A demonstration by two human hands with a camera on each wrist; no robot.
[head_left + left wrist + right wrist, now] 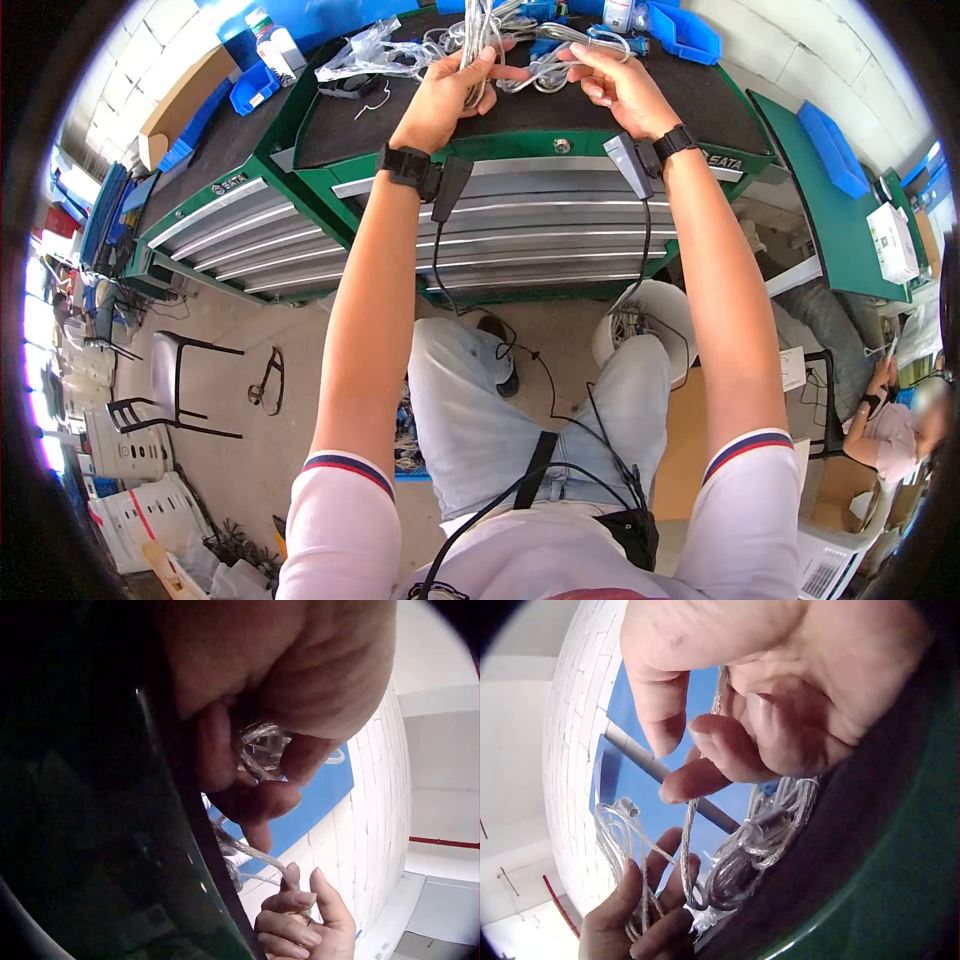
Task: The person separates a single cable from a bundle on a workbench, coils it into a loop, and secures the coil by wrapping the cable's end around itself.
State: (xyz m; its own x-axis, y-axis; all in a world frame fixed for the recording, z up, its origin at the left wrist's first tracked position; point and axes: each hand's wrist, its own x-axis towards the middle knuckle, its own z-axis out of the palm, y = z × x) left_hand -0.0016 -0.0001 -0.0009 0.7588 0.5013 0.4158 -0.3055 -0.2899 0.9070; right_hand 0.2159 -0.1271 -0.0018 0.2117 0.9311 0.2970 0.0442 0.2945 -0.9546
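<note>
Hands apart over the bench, a left hand (440, 102) grips a cable bundle (480, 35) in curled fingers, while a right hand (630, 92) holds a single strand (688, 847) behind its bent fingers, thumb clear of the tips. The relation that appears to matter runs sideways: the bundle lies to the right hand's left, its long axis pointing forward, while the strand spans the gap crosswise toward the left hand. The left hand is in contact with the bundle; the right is the farther of the two. (Whether strand and bundle are one length, the loops do not reveal.)

Between the hands, just beside the right fingertips, a loose cable pile (739, 862) rests on the dark mat (350, 132). Clear plastic bags (370, 50) lie to its left, and a blue tray (685, 33) sits at the far right. Below stands a green drawer cabinet (540, 240), with a white bucket (604, 348) in front. Farther out are a chair (168, 365), left, and another person (895, 450), right.
</note>
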